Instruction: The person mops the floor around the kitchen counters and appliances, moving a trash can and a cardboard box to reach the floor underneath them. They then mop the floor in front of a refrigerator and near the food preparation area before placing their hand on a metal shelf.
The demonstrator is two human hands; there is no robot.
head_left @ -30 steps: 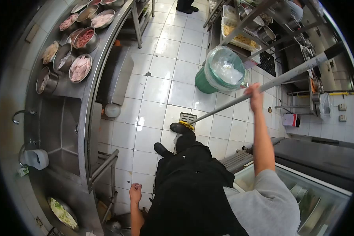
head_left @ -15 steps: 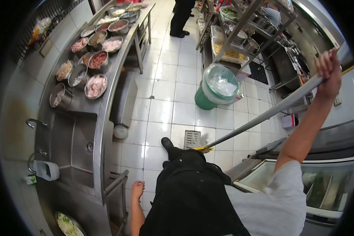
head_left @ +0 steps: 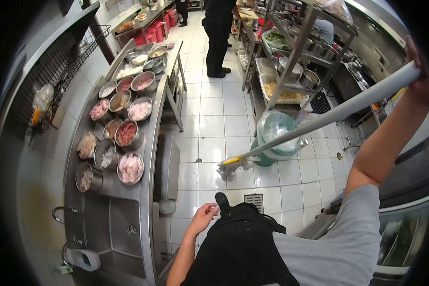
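A mop with a long grey handle slants across the right half of the head view. Its yellow clamp and grey strands hang at the white tiles, in front of the green bin. At the top end of the handle, my right hand is closed around it, partly lost in the dark image edge. My left hand hovers low beside my black apron, apart from the mop, with loosely bent fingers and nothing visible in them.
A green bin with a clear liner stands right of the mop head. On the left, a steel counter carries several metal bowls of meat. A person in black stands ahead. A floor drain lies near my feet.
The mop head has swung forward, away from my feet and past the drain. My left hand has come up and forward. The view has tilted up, showing more of the kitchen ahead.
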